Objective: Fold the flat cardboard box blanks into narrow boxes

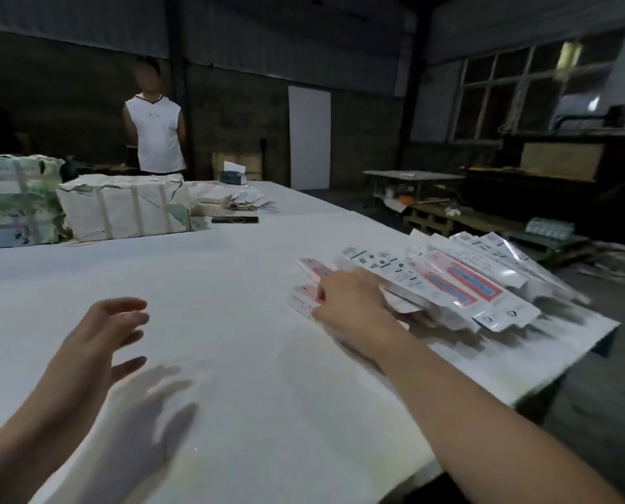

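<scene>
A loose pile of flat white box blanks (pixel 460 281) with pink and teal print lies near the right edge of the white table (pixel 231 358). Two narrow white-and-pink boxes (pixel 305 301) lie at the pile's left end. My right hand (pixel 351 303) reaches over the left end of the pile, fingers resting on the blanks and on those boxes; whether it grips one is hidden. My left hand (pixel 100 343) hovers over the bare table to the left, fingers spread and holding nothing.
Wrapped paper bundles (pixel 122 209) and a green-printed bundle (pixel 13 201) sit at the far left, with a dark phone (pixel 234 220) and a scrap heap (pixel 247 201) beyond. A person in a white sleeveless top (pixel 156 136) stands behind the table. The table edge drops off at right.
</scene>
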The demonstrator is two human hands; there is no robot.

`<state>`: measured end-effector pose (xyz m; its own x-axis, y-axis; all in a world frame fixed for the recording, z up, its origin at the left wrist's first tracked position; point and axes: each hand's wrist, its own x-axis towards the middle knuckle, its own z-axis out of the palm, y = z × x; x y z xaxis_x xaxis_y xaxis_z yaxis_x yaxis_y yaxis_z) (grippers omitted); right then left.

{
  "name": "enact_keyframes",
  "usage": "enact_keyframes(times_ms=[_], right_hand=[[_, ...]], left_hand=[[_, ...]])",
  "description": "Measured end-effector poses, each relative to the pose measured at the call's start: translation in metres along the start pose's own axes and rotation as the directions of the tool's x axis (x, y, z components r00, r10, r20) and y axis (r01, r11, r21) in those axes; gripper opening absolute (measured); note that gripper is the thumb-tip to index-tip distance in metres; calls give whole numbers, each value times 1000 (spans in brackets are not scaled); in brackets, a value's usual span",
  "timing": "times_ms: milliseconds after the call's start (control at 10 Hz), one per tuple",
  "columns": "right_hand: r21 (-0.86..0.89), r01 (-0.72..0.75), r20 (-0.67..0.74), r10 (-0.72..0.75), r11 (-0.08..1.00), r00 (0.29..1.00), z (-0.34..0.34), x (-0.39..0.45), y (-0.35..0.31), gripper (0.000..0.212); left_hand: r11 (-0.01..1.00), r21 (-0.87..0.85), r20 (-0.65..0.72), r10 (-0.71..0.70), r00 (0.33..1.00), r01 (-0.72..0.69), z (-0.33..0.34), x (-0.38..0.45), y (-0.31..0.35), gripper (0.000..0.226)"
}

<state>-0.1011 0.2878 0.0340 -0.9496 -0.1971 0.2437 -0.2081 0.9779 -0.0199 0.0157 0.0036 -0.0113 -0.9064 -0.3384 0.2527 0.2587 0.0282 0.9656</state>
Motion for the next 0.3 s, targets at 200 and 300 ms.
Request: enact_keyframes(times_ms=[200, 300], right_hand=[[190, -17, -86, 34, 982, 996, 14, 0, 17, 30], [362, 60, -140, -9, 930, 990, 14, -9, 14, 26]], left_hand=[[888, 447, 137, 54, 989, -110, 8, -15, -6, 15], [802, 573, 160, 93, 983, -169, 11, -18, -12, 24]])
